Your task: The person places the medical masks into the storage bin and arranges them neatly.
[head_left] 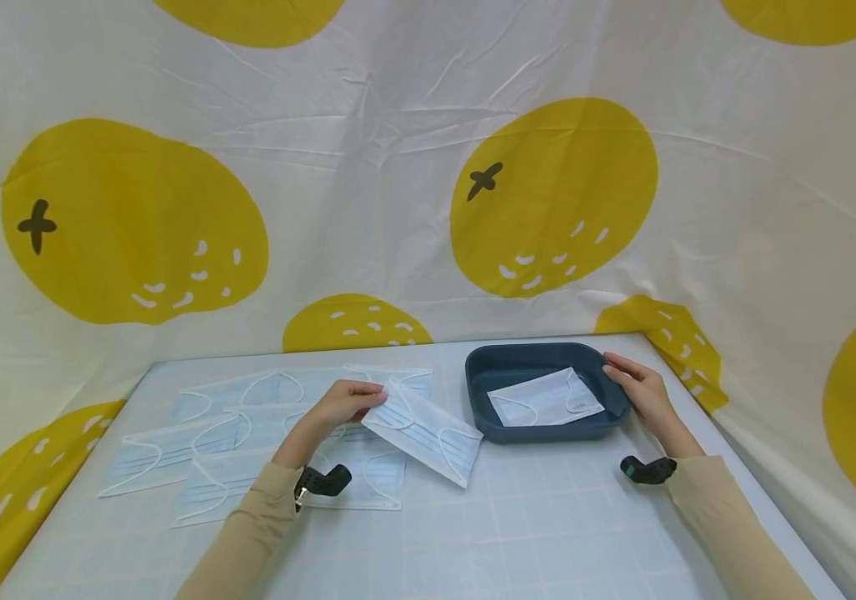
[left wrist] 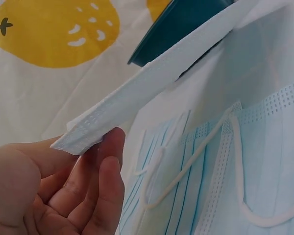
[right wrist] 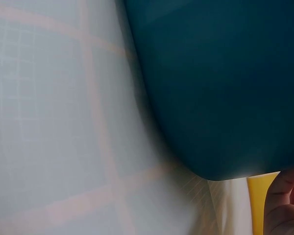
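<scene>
In the head view my left hand (head_left: 345, 402) pinches one corner of a pale blue pleated face mask (head_left: 428, 433), which hangs tilted with its lower right part beside the dark blue tray. The left wrist view shows the thumb and fingers (left wrist: 112, 142) on that mask's edge (left wrist: 122, 107). My right hand (head_left: 639, 390) grips the right rim of the tray (head_left: 540, 435). One face mask (head_left: 548, 398) lies inside the tray. In the right wrist view the tray's side (right wrist: 220, 88) fills much of the picture, with part of the hand (right wrist: 286, 200) at its edge.
Several more face masks (head_left: 138, 458) lie flat on the left of the table, some overlapping, ear loops up. The white table (head_left: 533, 533) has a faint grid. Behind it hangs a white curtain (head_left: 367, 208) with yellow fruit shapes.
</scene>
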{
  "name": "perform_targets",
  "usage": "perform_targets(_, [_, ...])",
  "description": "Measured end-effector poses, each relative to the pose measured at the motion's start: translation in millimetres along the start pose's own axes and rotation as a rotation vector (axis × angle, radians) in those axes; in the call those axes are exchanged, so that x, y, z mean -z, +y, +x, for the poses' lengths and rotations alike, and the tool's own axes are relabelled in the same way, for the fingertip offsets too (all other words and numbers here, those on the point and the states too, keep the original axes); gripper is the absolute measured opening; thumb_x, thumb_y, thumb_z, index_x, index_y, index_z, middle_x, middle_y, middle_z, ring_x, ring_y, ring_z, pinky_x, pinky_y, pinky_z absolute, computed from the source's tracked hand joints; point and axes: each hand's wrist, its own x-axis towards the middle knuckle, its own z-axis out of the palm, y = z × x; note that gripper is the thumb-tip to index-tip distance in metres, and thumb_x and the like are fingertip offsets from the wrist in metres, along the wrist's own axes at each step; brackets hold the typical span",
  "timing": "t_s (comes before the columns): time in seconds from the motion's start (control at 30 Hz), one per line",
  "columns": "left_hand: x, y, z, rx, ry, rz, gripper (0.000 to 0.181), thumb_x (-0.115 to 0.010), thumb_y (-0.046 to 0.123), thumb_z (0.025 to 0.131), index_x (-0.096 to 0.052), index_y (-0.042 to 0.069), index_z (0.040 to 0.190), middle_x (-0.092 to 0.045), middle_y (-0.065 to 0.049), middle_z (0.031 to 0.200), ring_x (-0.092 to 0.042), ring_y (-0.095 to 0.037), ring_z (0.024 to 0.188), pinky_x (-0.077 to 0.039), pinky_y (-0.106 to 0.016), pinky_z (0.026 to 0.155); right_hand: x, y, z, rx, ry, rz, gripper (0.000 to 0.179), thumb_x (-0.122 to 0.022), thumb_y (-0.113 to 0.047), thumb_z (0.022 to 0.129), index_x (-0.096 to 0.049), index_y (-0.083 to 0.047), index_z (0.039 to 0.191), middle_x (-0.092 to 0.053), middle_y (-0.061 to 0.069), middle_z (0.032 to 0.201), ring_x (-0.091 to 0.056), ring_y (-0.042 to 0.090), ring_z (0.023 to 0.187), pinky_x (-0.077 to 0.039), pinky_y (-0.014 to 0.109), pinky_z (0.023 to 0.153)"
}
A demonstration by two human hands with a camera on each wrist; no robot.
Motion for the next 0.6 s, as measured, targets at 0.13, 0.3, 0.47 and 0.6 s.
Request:
perform_targets(0.13, [1.2, -0.1, -2.5, -0.009, 0.009, -0.051, 0.042, -0.066, 0.027, 0.091, -0.063, 0.002, 0.124, -0.07, -0.005, 0.101, -0.059, -0.01, 0.074, -0.053, -0.02, 0.069, 1, 0, -0.1, 0.003, 0.002, -0.008, 0.062, -0.05, -0.043, 0.098, -0.036, -0.009, 0.148, -0.033, 0.015, 0.154, -0.031, 0.03, 0.142, -0.035, 0.023, 0.107])
perform_targets(0.3, [2.1, -0.5, -6.9, -0.021, 0.018, -0.089, 0.041, -0.065, 0.024, 0.092, -0.061, -0.001, 0.125, -0.07, -0.009, 0.107, -0.06, -0.009, 0.076, -0.054, -0.021, 0.069, 1, 1, 0.5, 0.005, 0.002, -0.008, 0.063, -0.051, -0.044, 0.097, -0.036, -0.009, 0.148, -0.033, 0.015, 0.154, -0.031, 0.029, 0.142, -0.036, 0.021, 0.107])
perform_targets(0.47, [4.3, 0.9, -12.8, -0.022, 0.032, -0.085, 0.042, -0.063, 0.025, 0.093, -0.06, 0.0, 0.127, -0.067, -0.012, 0.117, -0.058, -0.01, 0.079, -0.052, -0.019, 0.072, 0, 1, 0.7, -0.001, 0.0, -0.009, 0.063, -0.05, -0.044, 0.097, -0.036, -0.009, 0.148, -0.033, 0.014, 0.155, -0.031, 0.029, 0.143, -0.034, 0.025, 0.109])
perform_targets(0.6, [5.3, 3.2, -16.9, -0.015, 0.043, -0.092, 0.044, -0.062, 0.026, 0.094, -0.059, 0.001, 0.129, -0.066, -0.013, 0.12, -0.059, -0.011, 0.079, -0.054, -0.019, 0.074, 0, 1, 1.1, -0.001, -0.004, -0.005, 0.063, -0.051, -0.044, 0.097, -0.036, -0.009, 0.148, -0.032, 0.014, 0.155, -0.03, 0.029, 0.143, -0.033, 0.028, 0.11])
